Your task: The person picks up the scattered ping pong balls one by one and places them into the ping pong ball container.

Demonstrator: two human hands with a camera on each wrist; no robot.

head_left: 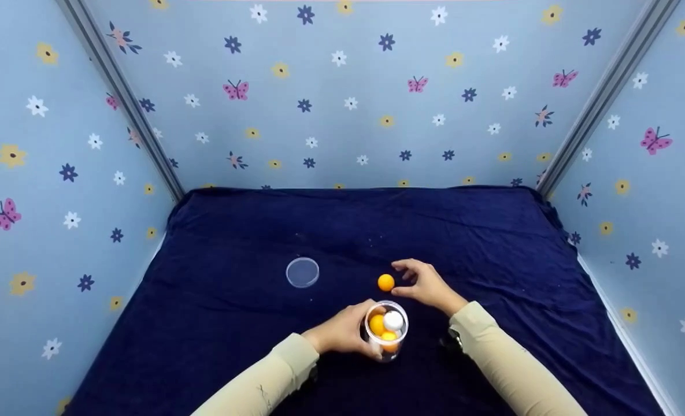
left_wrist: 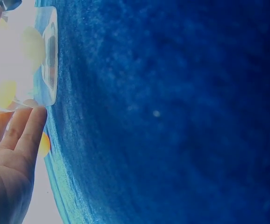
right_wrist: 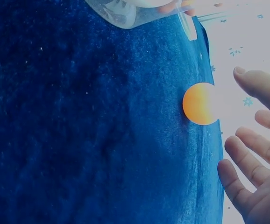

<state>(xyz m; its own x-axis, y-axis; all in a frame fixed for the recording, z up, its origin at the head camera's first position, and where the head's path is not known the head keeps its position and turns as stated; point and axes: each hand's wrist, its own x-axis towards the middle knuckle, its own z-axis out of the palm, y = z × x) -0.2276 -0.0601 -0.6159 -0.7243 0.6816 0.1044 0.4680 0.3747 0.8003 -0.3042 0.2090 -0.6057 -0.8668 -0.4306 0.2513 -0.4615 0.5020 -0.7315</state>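
My left hand grips a clear plastic jar round its side. Its mouth tilts toward me and shows orange balls and a white ball inside. The jar's base shows in the left wrist view, with fingers along its wall. A single orange ball rests on the dark blue cloth just beyond the jar. Beside that ball, my right hand has thumb and fingers spread apart. In the right wrist view there is a gap between the ball and the fingertips.
A round transparent lid lies on the cloth left of the loose ball. Dark blue cloth covers the table, with some wrinkles. Flower-patterned walls and grey corner posts stand at the back and sides.
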